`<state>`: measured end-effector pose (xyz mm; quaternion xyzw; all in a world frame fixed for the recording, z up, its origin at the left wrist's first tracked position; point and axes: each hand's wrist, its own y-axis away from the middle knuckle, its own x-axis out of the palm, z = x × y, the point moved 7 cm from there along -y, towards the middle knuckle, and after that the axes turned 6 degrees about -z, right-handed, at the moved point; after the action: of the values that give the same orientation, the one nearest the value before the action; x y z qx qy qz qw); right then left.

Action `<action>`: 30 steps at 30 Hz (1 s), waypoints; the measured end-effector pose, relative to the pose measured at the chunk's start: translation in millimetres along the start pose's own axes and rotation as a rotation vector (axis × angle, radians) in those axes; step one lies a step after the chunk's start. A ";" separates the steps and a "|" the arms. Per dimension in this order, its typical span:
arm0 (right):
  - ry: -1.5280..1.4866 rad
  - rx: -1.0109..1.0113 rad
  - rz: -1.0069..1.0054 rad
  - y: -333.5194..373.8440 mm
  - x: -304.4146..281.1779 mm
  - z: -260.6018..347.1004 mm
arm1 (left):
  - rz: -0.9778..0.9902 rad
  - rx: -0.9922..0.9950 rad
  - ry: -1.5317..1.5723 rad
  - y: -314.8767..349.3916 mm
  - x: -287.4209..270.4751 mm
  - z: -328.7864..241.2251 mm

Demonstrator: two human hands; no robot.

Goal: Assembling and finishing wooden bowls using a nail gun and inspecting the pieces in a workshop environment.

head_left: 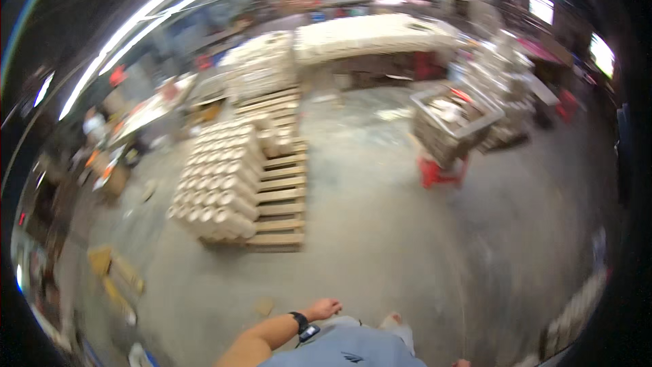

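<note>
My left hand [324, 309] is in front of my body at the lower edge, below a dark wrist strap. Its fingers look loosely curled, and I see nothing in them. Of my right hand [462, 363] only a sliver shows at the bottom edge, its fingers hidden. Neither hand touches any of the goods. Ahead to the left, a block of stacked cream hollow cylinders [221, 180] stands on a slatted wooden pallet [280, 208]. A small dark device [309, 333] sits by my waist.
A grey crate [458, 119] full of blurred items rests on a red stool [438, 173] at right. Behind it are wrapped stacks [506, 88]. A long pale stack [373, 34] lies far back. Yellow forks [115, 278], like a pallet truck's, lie at left on the concrete floor.
</note>
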<state>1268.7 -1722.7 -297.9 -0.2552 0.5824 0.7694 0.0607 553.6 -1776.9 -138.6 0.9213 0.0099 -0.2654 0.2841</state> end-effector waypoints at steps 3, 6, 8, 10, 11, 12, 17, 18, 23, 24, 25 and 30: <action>0.304 -0.445 -0.066 -23.5 2.1 214.0 | -0.173 -0.040 0.127 -14.6 -21.1 -32.6; 0.495 -0.783 -0.084 -24.4 38.3 393.2 | -0.333 -0.111 0.159 -38.8 -32.0 -27.6; 0.491 -1.020 0.049 -1.0 92.5 502.7 | -0.419 -0.161 0.214 -55.3 -37.6 -12.3; 0.462 -1.233 0.183 45.9 148.9 591.8 | -0.482 -0.114 0.205 -72.7 -44.6 -0.5; 0.441 -1.331 0.244 64.3 171.7 620.9 | -0.437 -0.182 0.283 -84.5 -45.2 2.6; 0.458 -1.350 0.257 63.5 196.1 639.0 | -0.461 -0.188 0.298 -101.3 -38.3 16.5; 0.510 -0.785 0.647 138.2 328.1 693.2 | -0.641 -0.203 0.346 -175.2 -111.6 -3.2; 0.653 -0.709 0.747 141.2 350.6 704.5 | -0.595 -0.227 0.414 -193.5 -127.3 -12.1; 1.163 -1.128 0.778 176.3 423.5 802.6 | -0.794 -0.088 0.386 -260.2 -215.4 -37.2; 1.179 -1.185 0.793 192.1 442.2 831.0 | -0.839 -0.090 0.414 -263.7 -232.7 -45.3; 1.237 -1.200 0.823 196.7 462.0 857.9 | -0.884 -0.089 0.437 -264.6 -248.7 -53.6; 1.578 -1.603 0.981 199.2 558.2 970.8 | -0.978 -0.290 0.529 -270.8 -263.4 -66.8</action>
<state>396.9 -998.9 -198.5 -0.3700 -0.1440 0.4857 -0.7788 313.9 -1479.6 -102.0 0.7962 0.5420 -0.1224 0.2395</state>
